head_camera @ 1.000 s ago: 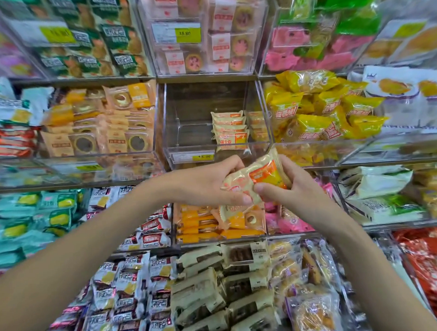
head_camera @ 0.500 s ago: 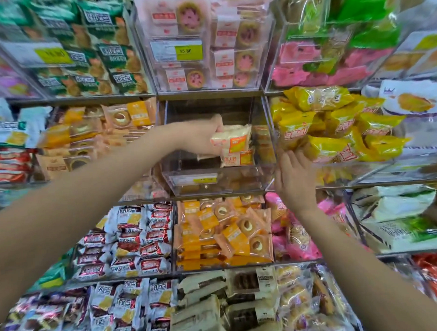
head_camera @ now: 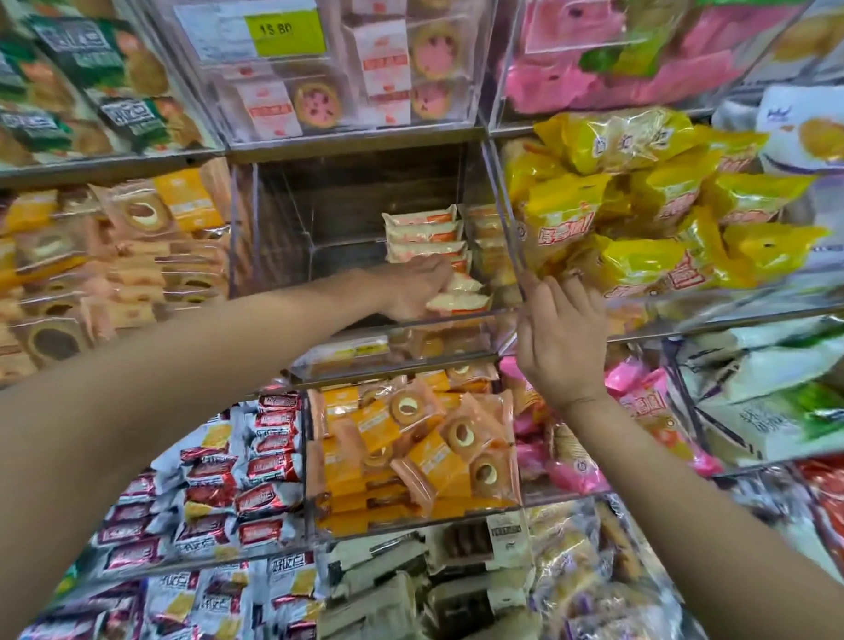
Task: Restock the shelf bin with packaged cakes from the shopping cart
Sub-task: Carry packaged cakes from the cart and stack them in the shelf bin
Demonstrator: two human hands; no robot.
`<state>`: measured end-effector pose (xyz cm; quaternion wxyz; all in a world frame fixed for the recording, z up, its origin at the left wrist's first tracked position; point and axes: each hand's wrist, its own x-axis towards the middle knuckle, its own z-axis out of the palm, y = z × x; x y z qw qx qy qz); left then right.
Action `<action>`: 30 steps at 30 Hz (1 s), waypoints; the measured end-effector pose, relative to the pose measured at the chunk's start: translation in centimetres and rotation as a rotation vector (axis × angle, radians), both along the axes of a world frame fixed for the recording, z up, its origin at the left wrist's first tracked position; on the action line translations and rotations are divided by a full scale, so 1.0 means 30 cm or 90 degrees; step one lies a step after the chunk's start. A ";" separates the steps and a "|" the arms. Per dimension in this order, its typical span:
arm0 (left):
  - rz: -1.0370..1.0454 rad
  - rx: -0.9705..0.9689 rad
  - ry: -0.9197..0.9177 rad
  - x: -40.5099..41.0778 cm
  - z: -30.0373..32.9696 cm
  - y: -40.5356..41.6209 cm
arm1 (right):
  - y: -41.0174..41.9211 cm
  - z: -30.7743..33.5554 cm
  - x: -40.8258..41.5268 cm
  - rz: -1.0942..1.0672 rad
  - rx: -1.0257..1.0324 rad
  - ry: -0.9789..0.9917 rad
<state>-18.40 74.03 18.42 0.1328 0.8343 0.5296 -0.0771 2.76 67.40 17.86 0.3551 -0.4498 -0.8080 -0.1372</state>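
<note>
The clear acrylic shelf bin (head_camera: pixel 311 213) in the middle of the shelf is mostly bare, with a stack of cream-and-orange packaged cakes (head_camera: pixel 424 236) at its right side. My left hand (head_camera: pixel 416 289) reaches inside the bin and grips packaged cakes (head_camera: pixel 460 299) low at the front right, just under the stack. My right hand (head_camera: pixel 557 334) is outside the bin, fingers straight against its front right corner and the clear divider. The shopping cart is out of view.
Yellow snack bags (head_camera: pixel 646 216) fill the bin to the right. Orange roll-cake packs (head_camera: pixel 121 263) fill the left bin and the bin below (head_camera: pixel 415 444). Pink-dotted cakes (head_camera: pixel 325 83) with a price tag sit above. Red-and-white packs (head_camera: pixel 215 485) lie lower left.
My left hand has carried the cakes from in front of the bin down into its front right part. My right hand has risen to the bin's corner. The view moved closer.
</note>
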 end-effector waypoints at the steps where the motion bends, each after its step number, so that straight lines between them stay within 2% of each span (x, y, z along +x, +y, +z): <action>1: -0.011 0.023 0.002 -0.004 -0.016 0.007 | 0.001 0.000 0.001 0.001 -0.002 0.000; 6: -0.024 0.010 0.064 0.022 -0.021 0.024 | -0.001 0.001 -0.003 -0.007 -0.007 -0.002; 10: -0.034 -0.011 0.041 0.041 0.006 0.034 | -0.003 0.001 -0.004 -0.006 -0.007 0.001; 16: 0.047 -0.002 0.006 0.066 0.008 0.021 | -0.002 -0.003 -0.005 -0.017 0.001 -0.002; 22: -0.014 -0.046 0.030 0.077 0.027 -0.002 | -0.003 -0.006 -0.007 -0.025 0.006 -0.003; 24: -0.023 -0.018 0.069 0.079 0.032 -0.003 | -0.004 -0.006 -0.008 -0.027 0.009 -0.001; 26: -0.015 0.061 0.097 0.080 0.034 0.001 | -0.003 -0.004 -0.007 -0.025 0.011 0.002; 28: 0.000 0.128 0.080 0.077 0.033 0.008 | -0.003 -0.004 -0.008 -0.023 0.010 0.004; 30: -0.022 0.131 0.055 0.074 0.029 0.014 | -0.004 -0.005 -0.007 -0.022 0.009 0.005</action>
